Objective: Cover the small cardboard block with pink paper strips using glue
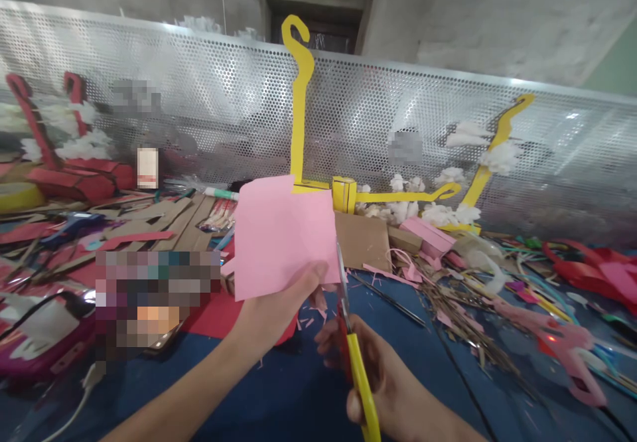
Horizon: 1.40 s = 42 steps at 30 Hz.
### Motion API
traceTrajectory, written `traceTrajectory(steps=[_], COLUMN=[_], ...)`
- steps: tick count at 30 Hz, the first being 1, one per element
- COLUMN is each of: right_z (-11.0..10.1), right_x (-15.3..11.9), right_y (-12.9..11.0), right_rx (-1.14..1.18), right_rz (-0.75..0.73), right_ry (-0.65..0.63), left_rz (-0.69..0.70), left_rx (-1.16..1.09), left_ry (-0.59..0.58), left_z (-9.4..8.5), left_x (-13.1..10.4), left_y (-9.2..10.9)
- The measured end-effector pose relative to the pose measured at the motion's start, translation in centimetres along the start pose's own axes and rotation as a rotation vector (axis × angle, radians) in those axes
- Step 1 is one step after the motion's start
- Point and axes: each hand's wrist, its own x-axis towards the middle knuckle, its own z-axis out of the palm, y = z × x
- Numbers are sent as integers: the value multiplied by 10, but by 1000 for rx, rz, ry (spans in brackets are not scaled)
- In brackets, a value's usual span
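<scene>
My left hand point(298, 286) pinches a sheet of pink paper point(283, 236) by its lower right part, thumb on the near face. In my right hand point(375, 369) is a pair of scissors point(359, 369) with yellow and red handles. The blades point up along the right edge of the paper, close to my left fingertips; whether they are open is hard to see. Behind the sheet rises a yellow hook-topped paper shape point(299, 110). Small pink scraps point(316, 319) lie on the blue table point(279, 395) below.
A pink glue gun point(552, 336) with a lit red light lies at right, near dry twigs point(468, 322). A brown cardboard piece point(361, 239) and a dark pen point(393, 299) lie behind the scissors. Red cut-outs point(74, 180) stand at left. A perforated metal panel point(223, 110) spans the back.
</scene>
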Motion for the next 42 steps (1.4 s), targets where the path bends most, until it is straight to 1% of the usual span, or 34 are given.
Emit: traceTrajectory(steps=[5,8,11,15,17,21,32,37,42], right_z=[-1,0,0,-6,-10,-13,-14,-14,-14], right_x=[-2,-3,-3,-4,-5,-4,-6,-6,-5], right_y=[-4,-8,-10,-6,-1,3,0,1,2], right_rx=[0,16,11,57,89,118,129,139,111], right_rz=[-40,-25,-8,-58,-93,-113,-123,-100,-107], right_ry=[-9,-9,-15,-81,-115,-127,-164,-164,-169], left_rz=[-14,-54,-66,-91,-111,-131,-194,-178,-137], left_rx=[-7,3,-1,2,9,18,14,-33,-83], left_ry=[-20,-71,-106,-141,-133,-103,-80,-80,-115], left_z=[3,5,7,8,9,9,9,9,9], left_x=[-6,-8,-9,-10,-11,-10,-11,-11,-11], left_y=[0,-3,-6,-4,-2,-2,1,-1,-4])
